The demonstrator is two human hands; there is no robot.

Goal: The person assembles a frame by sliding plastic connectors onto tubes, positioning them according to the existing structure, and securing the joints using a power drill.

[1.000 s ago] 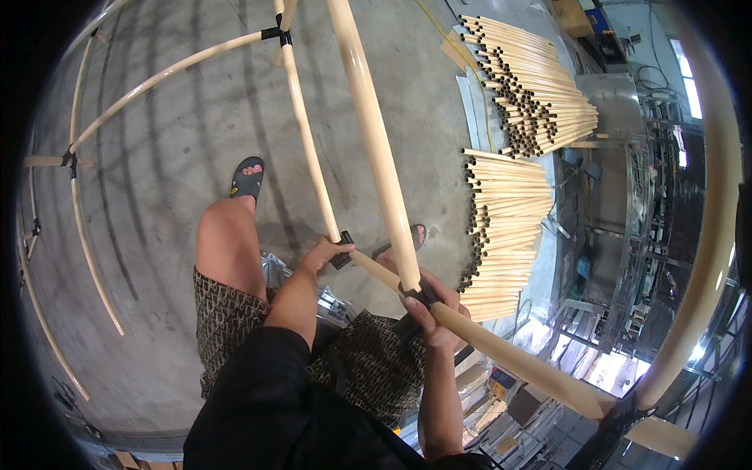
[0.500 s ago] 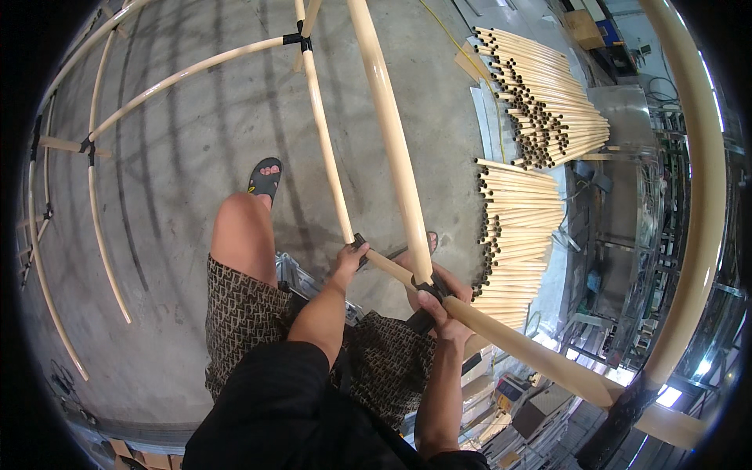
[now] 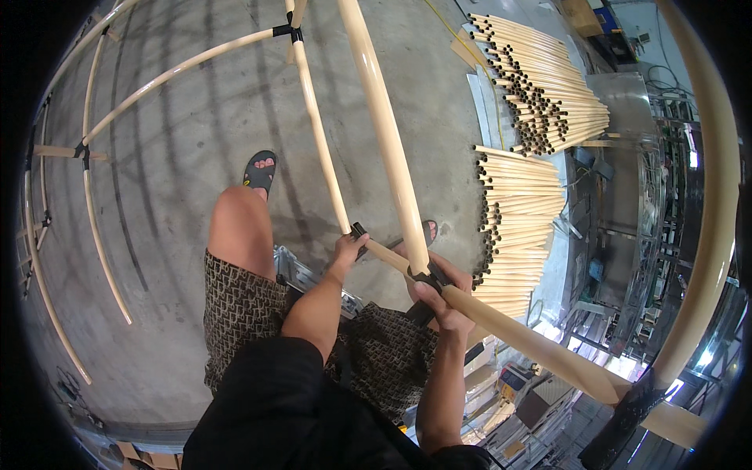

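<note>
A frame of cream pipes linked by black joints spans the space before me. My left hand (image 3: 348, 249) is closed round a black pipe joint (image 3: 359, 231) where a long thin pipe (image 3: 319, 125) meets a short crosspiece (image 3: 387, 254). Further right, my right hand (image 3: 443, 301) grips another black pipe joint (image 3: 428, 273), with the thumb pressed on it. Out of that joint a thick pipe (image 3: 385, 133) runs away from me, and another pipe (image 3: 533, 337) slants to the lower right. My fingers partly hide both joints.
Two stacks of cream pipes, a far stack (image 3: 548, 86) and a nearer stack (image 3: 521, 223), lie on the right. More of the frame, with a curved pipe (image 3: 184, 69), stands at left. A large pipe (image 3: 709, 196) with a black joint (image 3: 627, 419) rises close on the right.
The frame and both hands have shifted slightly left and up in the picture. Both hands keep their hold on the same joints.
</note>
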